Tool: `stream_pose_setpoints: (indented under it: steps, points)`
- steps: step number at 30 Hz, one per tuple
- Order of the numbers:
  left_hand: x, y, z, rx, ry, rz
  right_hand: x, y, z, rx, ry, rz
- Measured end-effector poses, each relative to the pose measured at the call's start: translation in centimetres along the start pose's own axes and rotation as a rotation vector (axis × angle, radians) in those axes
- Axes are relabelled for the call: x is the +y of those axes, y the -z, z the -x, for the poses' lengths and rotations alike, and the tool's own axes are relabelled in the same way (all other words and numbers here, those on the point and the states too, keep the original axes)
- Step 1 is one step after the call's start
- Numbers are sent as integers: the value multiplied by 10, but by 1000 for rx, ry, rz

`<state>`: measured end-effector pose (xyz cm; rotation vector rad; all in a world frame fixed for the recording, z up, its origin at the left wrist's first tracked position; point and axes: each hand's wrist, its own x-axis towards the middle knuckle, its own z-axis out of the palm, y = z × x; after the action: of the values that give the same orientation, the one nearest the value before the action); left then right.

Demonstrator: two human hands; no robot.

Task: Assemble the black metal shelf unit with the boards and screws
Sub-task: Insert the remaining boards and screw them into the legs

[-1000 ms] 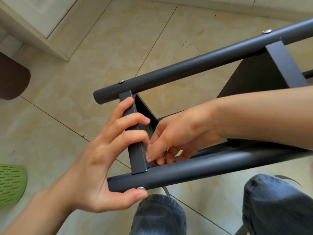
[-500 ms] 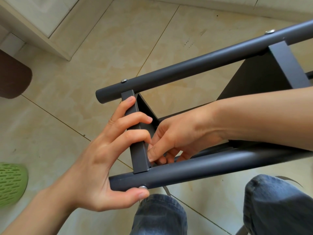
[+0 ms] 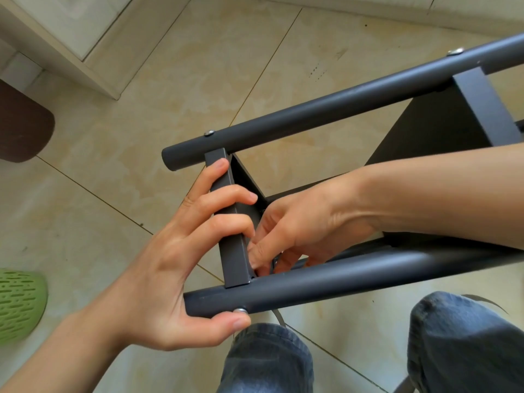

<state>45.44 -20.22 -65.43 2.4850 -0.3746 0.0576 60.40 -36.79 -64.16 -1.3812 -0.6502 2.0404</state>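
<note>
Above the tiled floor [image 3: 175, 80], the shelf frame [image 3: 326, 109] lies on its side across the person's knees [image 3: 269, 358]. At its near end, the left hand [image 3: 170, 268] grips the crossbar [image 3: 231, 222], fingers curled over it and thumb pressed beside a screw [image 3: 240, 310] in the lower tube [image 3: 340, 282]. Behind the crossbar, the right hand [image 3: 300, 222] reaches in, fingers curled; whether they pinch anything cannot be told.

Beige tiled floor [image 3: 170, 80]; pale cabinet base [image 3: 56, 32], brown mat [image 3: 22, 129], green slipper [image 3: 17, 307]
</note>
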Motion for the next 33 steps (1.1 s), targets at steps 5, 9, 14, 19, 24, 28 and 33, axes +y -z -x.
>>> stream_pose_setpoints:
  steps: [5,9,14,19,24,28,33]
  points:
    - [17,6,-5,-31,33,45,0,-6,-4,46,-8,65]
    - [28,13,-10,-65,63,78,-4,0,0,37,-38,42]
    - [32,14,-12,-76,85,75,-5,1,2,33,-16,27]
    - [32,14,-12,-81,88,67,-3,0,-1,77,-58,69]
    - [33,15,-11,-78,94,75,-4,0,0,14,-26,-13]
    - [33,15,-11,-75,93,76,-3,1,0,30,-21,38]
    - [32,15,-11,-78,86,73,-2,2,-1,52,-30,50]
